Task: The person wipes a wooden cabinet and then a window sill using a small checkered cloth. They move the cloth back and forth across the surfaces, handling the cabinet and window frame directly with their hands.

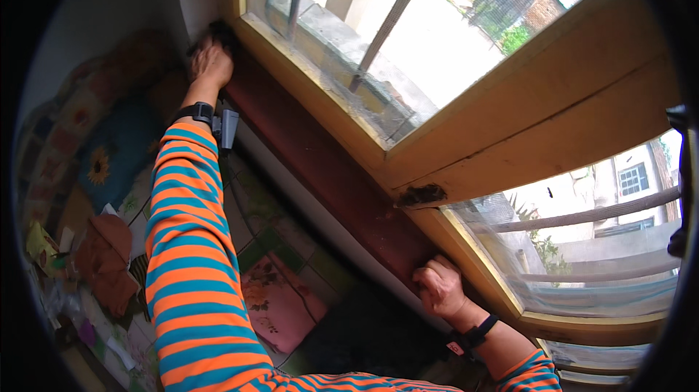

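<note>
My left hand [210,64] reaches to the far left end of a dark red window sill [327,146]. It is pressed onto a dark, crumpled thing, perhaps a cloth [223,34], in the corner by the wall and the yellow wooden window frame [317,86]. Near the sill's right part, my right hand [441,287] rests with curled fingers on the front edge; whether anything is inside the fingers cannot be seen. Both wrists wear black straps, and a grey device [228,129] is attached at the left one.
Screened window panes with bars rise behind the sill. A dark worn patch [420,195] marks the frame's middle post. Below lie a pink floral cloth [281,302], a brown garment [106,261], a blue sunflower-patterned cushion or cloth [117,152] and assorted small items.
</note>
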The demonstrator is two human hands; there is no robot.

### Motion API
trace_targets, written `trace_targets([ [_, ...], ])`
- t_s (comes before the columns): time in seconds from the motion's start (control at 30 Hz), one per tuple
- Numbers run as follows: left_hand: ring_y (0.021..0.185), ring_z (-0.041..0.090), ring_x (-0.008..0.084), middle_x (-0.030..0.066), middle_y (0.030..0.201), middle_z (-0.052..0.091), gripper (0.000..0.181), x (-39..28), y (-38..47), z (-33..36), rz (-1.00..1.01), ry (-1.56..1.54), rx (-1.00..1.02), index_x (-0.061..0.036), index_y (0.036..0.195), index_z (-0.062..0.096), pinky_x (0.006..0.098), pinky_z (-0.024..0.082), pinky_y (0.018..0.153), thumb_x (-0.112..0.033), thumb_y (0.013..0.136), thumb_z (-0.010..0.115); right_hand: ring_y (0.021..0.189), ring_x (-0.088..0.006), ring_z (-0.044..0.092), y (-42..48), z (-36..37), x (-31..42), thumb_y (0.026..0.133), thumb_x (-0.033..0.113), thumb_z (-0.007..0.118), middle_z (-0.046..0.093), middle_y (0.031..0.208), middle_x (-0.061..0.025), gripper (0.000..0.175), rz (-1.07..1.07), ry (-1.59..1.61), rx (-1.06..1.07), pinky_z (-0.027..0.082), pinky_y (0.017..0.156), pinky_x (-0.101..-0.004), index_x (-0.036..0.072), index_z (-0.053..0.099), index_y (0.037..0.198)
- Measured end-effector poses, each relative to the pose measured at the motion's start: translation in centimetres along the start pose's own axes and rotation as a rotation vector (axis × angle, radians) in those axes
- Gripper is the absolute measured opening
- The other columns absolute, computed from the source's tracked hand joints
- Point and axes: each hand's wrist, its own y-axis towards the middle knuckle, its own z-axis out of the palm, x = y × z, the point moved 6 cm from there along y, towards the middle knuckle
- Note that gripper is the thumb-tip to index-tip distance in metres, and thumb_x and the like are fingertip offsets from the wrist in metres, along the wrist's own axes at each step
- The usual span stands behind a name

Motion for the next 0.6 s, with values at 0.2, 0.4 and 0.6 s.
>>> trace_targets([
  [0.2,0.14,0.045,0.0377,0.0158,0.151,0.048,0.045,-1.3,-0.2,0.1,0.029,0.003,0.121,-0.0079,0.14,0.054,0.0488,0.042,0.112,-0.032,0.101,0.051,0.074,-0.0323,0.054,0.0,-0.1,0.1,0.064,-0.001,0.06,0.053,0.078,-0.0112,0.027,0.013,0.003,-0.002,0.049,0.065,-0.0419,0.008,0.06,0.09],
  [0.4,0.135,0.048,0.0383,0.0217,0.141,0.054,0.041,-5.4,-7.2,-2.8,0.209,-0.083,0.056,0.0011,0.123,0.064,0.0463,0.043,0.112,-0.031,0.097,0.059,0.077,-0.0335,0.056,-0.1,-0.2,0.3,0.065,-0.001,0.057,0.055,0.08,-0.0112,0.024,-0.001,0.005,-0.054,0.051,0.068,-0.0428,0.007,0.058,0.087],
  [0.6,0.12,0.056,0.043,0.0258,0.13,0.059,0.039,-14.1,-19.6,-9.8,0.398,-0.275,0.017,0.0052,0.111,0.066,0.0471,0.046,0.106,-0.029,0.093,0.066,0.081,-0.0346,0.057,-0.3,-0.1,0.6,0.064,0.0,0.057,0.057,0.083,-0.0114,0.026,-0.011,-0.025,-0.078,0.052,0.071,-0.0438,0.008,0.057,0.088],
])
